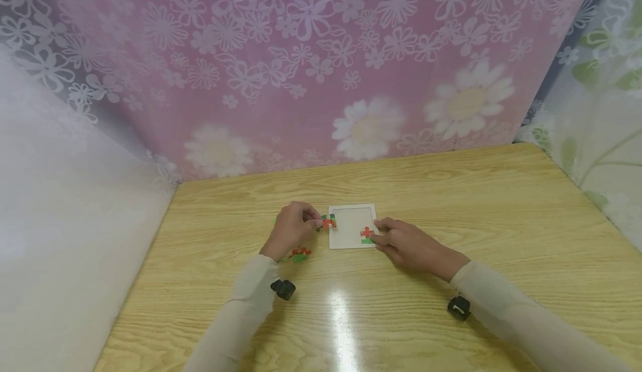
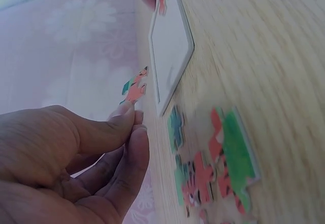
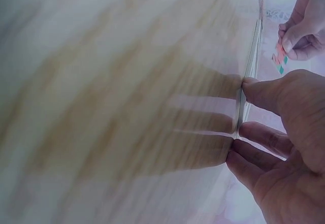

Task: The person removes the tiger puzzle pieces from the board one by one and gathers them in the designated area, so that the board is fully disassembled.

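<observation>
A square white puzzle tray (image 1: 347,228) lies on the table. In its near right corner sits one red and green jigsaw piece (image 1: 367,231). My left hand (image 1: 292,226) pinches another red and green jigsaw piece (image 2: 135,89) between thumb and fingertips, raised by the tray's left edge. My right hand (image 1: 411,246) grips the tray's right edge, thumb by the corner piece; in the right wrist view its fingertips (image 3: 242,158) meet the rim. Several loose jigsaw pieces (image 2: 202,178), red and green, lie left of the tray, partly behind my left hand in the head view.
The wood-grain table (image 1: 401,333) carries a bright light reflection near its front. A pink flowered curtain (image 1: 301,110) hangs along the back edge, with pale cloth (image 1: 60,193) at the left side. Small black devices sit at both wrists.
</observation>
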`<state>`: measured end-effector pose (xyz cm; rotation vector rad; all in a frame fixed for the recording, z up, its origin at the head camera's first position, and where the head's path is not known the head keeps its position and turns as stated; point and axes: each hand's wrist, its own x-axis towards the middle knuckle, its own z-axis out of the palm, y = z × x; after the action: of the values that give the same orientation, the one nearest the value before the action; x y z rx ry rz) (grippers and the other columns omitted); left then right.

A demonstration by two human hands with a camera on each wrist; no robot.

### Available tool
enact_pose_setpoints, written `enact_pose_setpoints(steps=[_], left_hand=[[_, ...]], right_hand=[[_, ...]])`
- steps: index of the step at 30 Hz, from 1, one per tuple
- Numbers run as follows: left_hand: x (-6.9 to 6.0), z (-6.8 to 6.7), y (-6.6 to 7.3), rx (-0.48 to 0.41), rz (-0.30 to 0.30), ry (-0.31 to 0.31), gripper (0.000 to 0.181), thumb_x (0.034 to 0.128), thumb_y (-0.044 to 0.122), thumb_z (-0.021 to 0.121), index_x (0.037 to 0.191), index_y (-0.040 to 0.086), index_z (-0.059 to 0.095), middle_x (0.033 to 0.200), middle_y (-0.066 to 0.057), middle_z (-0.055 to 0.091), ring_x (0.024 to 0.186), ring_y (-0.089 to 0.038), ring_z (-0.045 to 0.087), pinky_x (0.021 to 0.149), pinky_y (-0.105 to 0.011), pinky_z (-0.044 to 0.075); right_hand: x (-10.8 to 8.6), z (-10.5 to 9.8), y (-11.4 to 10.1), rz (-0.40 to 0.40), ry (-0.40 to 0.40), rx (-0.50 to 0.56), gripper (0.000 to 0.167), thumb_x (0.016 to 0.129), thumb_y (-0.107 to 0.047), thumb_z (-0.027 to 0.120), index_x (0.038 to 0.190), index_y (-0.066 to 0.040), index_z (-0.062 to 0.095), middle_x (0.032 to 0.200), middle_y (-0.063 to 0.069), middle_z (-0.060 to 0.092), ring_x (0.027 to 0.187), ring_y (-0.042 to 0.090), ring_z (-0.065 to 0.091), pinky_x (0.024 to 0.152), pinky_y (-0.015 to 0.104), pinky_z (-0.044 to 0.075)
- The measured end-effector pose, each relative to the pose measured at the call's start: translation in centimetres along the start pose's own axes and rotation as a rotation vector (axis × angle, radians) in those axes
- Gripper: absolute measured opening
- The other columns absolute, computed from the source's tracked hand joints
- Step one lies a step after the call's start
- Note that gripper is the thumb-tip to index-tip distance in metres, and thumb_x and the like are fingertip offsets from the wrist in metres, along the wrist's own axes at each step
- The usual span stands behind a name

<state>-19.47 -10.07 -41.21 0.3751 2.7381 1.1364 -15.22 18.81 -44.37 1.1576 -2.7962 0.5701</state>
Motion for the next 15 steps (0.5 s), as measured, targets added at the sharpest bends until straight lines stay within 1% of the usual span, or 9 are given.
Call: enact_pose_setpoints(steps=[5, 11, 15], left_hand=[[-0.7, -0.7, -0.7, 0.002, 0.016, 0.001, 0.006, 0.0948, 0.013, 0.073, 0.092, 0.008, 0.075, 0.087, -0.004, 0.07, 0.07, -0.015, 0.062, 0.064, -0.033, 0.052], [-1.3, -1.0, -1.0, 0.028, -0.021, -0.034, 0.007, 0.0943, 0.012, 0.074, 0.091, 0.006, 0.075, 0.083, -0.005, 0.071, 0.065, -0.015, 0.061, 0.064, -0.033, 0.052], [-1.6, -1.1, -1.1, 0.056, -0.021, -0.042, 0.006, 0.0939, 0.012, 0.074, 0.091, 0.007, 0.076, 0.082, -0.003, 0.072, 0.067, -0.014, 0.062, 0.065, -0.033, 0.052]], right_hand=[[0.0, -0.1, -0.1, 0.003, 0.003, 0.014, 0.026, 0.097, -0.007, 0.068, 0.121, 0.003, 0.072, 0.129, 0.028, 0.061, 0.115, 0.039, 0.063, 0.091, 0.049, 0.054], [-0.1, 0.0, 0.0, -0.009, 0.024, 0.019, 0.025, 0.096, -0.007, 0.069, 0.119, 0.003, 0.073, 0.128, 0.028, 0.062, 0.115, 0.039, 0.063, 0.09, 0.048, 0.055], [0.0, 0.0, 0.0, -0.013, 0.027, 0.021, 0.025, 0.096, -0.007, 0.07, 0.118, 0.004, 0.073, 0.127, 0.029, 0.062, 0.114, 0.04, 0.064, 0.09, 0.048, 0.055]])
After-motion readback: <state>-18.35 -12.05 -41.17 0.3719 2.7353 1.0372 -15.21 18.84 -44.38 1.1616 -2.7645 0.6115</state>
